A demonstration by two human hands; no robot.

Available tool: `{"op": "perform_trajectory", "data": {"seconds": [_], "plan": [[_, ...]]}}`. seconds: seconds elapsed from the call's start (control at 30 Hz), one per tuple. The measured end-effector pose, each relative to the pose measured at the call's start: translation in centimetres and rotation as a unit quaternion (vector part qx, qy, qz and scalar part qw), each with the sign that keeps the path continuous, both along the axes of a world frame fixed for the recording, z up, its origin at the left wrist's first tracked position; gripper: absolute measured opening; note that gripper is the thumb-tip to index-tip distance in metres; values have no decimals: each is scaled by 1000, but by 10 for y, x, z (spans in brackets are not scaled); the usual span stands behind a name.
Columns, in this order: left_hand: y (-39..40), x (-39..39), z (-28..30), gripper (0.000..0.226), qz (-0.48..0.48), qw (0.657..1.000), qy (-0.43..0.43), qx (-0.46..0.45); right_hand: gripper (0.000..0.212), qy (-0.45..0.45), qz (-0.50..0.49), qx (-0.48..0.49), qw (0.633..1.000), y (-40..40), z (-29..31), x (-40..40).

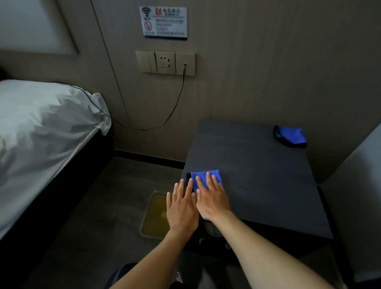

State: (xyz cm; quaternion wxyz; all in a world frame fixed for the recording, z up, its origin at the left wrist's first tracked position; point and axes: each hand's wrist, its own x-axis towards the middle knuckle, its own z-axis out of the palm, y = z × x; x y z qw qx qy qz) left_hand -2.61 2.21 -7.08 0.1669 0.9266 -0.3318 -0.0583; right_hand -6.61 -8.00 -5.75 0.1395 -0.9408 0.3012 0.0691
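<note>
A folded blue cloth (206,177) lies at the near left edge of a dark bedside table (261,180). My right hand (212,199) lies flat on the cloth with straight fingers. My left hand (182,208) is flat beside it, fingers straight, at the table's left edge and partly over the floor. A second blue cloth (292,135), bunched with a dark border, sits at the table's far right corner.
A bed with white bedding (28,132) stands to the left. A clear tub of yellowish liquid (155,218) sits on the floor below my left hand. Wall sockets (165,62) with a black cable (176,107) are behind. A white surface (371,200) adjoins on the right.
</note>
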Motion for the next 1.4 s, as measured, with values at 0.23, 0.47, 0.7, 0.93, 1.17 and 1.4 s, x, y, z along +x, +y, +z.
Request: {"op": "perform_trajectory", "data": {"seconds": [0.23,0.47,0.7,0.93,1.17,1.4], "plan": [[23,-1,0,61,-44,999,1,-18,57,12,-1,-4,1000,37,0,-12],[15,2,0,68,-44,998,-15,44,58,27,20,3,999,33,1,-15],[-18,-11,7,58,-100,992,-13,72,57,-10,-29,3,1000,5,-4,-41],[-84,-63,8,64,-183,973,-79,117,57,-37,-89,-11,995,-50,-12,-107],[-141,-116,7,61,-255,949,-96,160,57,-23,-139,-17,990,-93,-10,-172],[-184,-163,7,66,-295,935,-86,175,60,-29,-189,-55,980,-125,-16,-225]]}}
